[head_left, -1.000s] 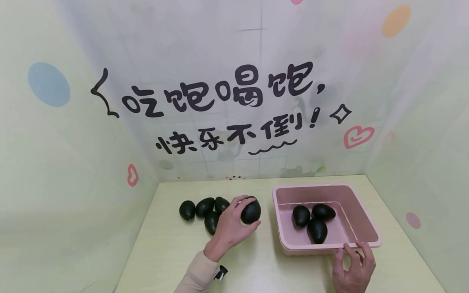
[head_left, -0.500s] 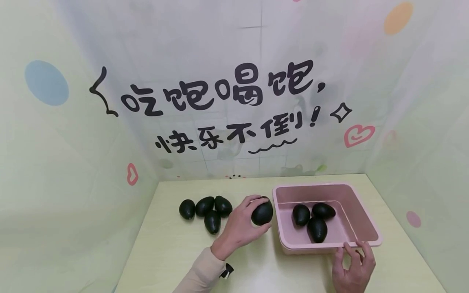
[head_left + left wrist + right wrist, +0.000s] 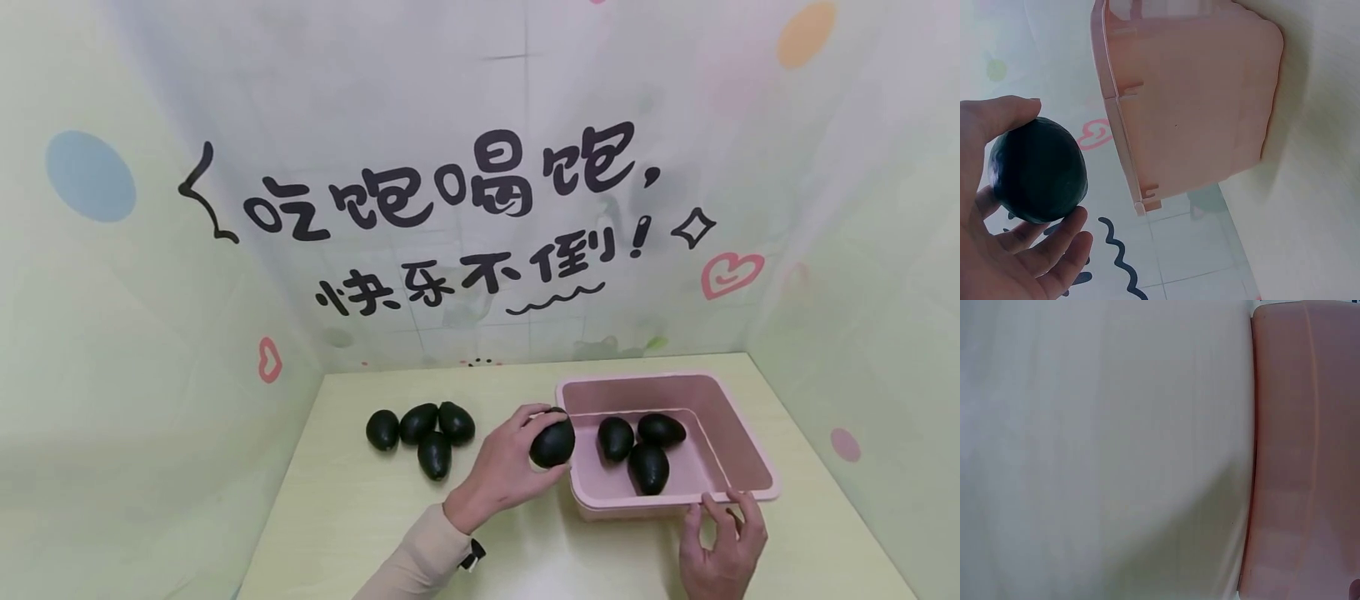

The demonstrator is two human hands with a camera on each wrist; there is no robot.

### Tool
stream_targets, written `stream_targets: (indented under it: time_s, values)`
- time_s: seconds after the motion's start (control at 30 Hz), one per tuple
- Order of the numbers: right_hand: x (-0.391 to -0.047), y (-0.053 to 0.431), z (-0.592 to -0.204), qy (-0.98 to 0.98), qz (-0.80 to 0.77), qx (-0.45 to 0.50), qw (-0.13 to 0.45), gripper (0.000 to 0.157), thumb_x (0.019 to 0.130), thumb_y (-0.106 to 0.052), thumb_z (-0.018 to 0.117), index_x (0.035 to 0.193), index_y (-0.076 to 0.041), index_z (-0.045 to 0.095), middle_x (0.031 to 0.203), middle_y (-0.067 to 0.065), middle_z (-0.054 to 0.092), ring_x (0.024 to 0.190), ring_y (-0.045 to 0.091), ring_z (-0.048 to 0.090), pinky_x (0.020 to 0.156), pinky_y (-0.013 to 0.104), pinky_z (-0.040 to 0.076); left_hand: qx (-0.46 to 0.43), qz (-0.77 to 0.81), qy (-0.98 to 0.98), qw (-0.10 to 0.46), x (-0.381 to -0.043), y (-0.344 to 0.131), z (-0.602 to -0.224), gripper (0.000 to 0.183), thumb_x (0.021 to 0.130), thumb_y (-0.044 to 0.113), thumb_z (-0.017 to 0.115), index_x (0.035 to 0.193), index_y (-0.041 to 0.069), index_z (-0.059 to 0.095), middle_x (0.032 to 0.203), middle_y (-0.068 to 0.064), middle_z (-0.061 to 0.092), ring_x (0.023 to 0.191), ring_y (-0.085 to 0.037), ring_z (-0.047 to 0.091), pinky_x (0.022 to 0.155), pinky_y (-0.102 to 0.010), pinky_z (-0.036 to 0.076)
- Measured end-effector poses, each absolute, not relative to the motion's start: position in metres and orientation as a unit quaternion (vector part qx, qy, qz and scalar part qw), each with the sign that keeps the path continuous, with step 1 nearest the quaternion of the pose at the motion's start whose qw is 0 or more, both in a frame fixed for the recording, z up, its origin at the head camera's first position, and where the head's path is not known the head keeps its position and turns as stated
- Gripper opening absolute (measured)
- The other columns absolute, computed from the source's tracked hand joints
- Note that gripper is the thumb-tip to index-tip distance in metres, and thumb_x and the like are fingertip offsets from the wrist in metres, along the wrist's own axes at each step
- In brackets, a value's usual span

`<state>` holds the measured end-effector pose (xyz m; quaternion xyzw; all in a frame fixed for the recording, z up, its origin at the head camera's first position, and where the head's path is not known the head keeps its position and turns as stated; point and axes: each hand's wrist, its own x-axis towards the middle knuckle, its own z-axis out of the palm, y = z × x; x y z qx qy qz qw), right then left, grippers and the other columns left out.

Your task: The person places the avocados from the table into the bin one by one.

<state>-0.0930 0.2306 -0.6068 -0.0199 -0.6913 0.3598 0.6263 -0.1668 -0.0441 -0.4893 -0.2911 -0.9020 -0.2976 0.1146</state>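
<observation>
My left hand (image 3: 506, 467) holds a dark green avocado (image 3: 553, 442), thumb on one side and fingers on the other. The avocado overlaps the left rim of a pink plastic bin (image 3: 600, 502) in the head view. In the left wrist view the held avocado (image 3: 1038, 172) is raised beside the bin's outer wall (image 3: 1191, 106). Three avocados (image 3: 649, 468) lie together on the bin's floor. My right hand (image 3: 723, 542) grips the bin's front rim near its right corner, fingers bent over the edge. Only a bit of a fingertip (image 3: 1355, 590) shows in the right wrist view.
Several more avocados (image 3: 435, 455) lie in a cluster on the pale wooden table (image 3: 345, 517), left of the bin. A printed backdrop (image 3: 420, 350) with black lettering stands behind the table and along both sides.
My left hand has carried the avocado rightward from beside the cluster to the bin's left rim. The right hand stays at the front rim, and the bin's avocados lie as before.
</observation>
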Motion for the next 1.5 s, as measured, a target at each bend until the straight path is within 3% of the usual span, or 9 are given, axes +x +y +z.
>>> stream_targets:
  time_s: [0.6,1.2,1.5]
  values:
    - [-0.092,0.231,-0.605,-0.695,0.362,-0.017,0.621,0.037,0.099,-0.022,0.065,0.089,0.014,0.067,0.114,0.042,0.055,0.13,0.013,0.05,0.106,0.01,0.039,-0.389,-0.232,-0.882,0.133,-0.17,-0.022,-0.481,0.062,0.087,0.042,0.086,0.142,0.027,0.064,0.145,-0.001,0.061,0.114,-0.014,0.07,0.088,-0.027,0.059]
    - [-0.091,0.228,-0.603,-0.694,0.366,-0.023,0.62,0.037,0.098,-0.021,0.065,0.089,0.015,0.067,0.115,0.043,0.056,0.13,0.013,0.051,0.106,0.011,0.04,-0.401,-0.187,-0.89,0.11,-0.177,-0.007,-0.473,0.061,0.088,0.045,0.084,0.143,0.029,0.064,0.144,-0.002,0.062,0.117,-0.017,0.069,0.089,-0.03,0.059]
    - [-0.092,0.226,-0.6,-0.685,0.367,-0.02,0.629,0.038,0.099,-0.021,0.065,0.089,0.015,0.067,0.113,0.043,0.056,0.127,0.017,0.053,0.105,0.01,0.04,-0.417,-0.166,-0.889,0.091,-0.18,0.003,-0.467,0.062,0.087,0.047,0.084,0.143,0.03,0.065,0.141,-0.001,0.062,0.116,-0.015,0.069,0.088,-0.023,0.056]
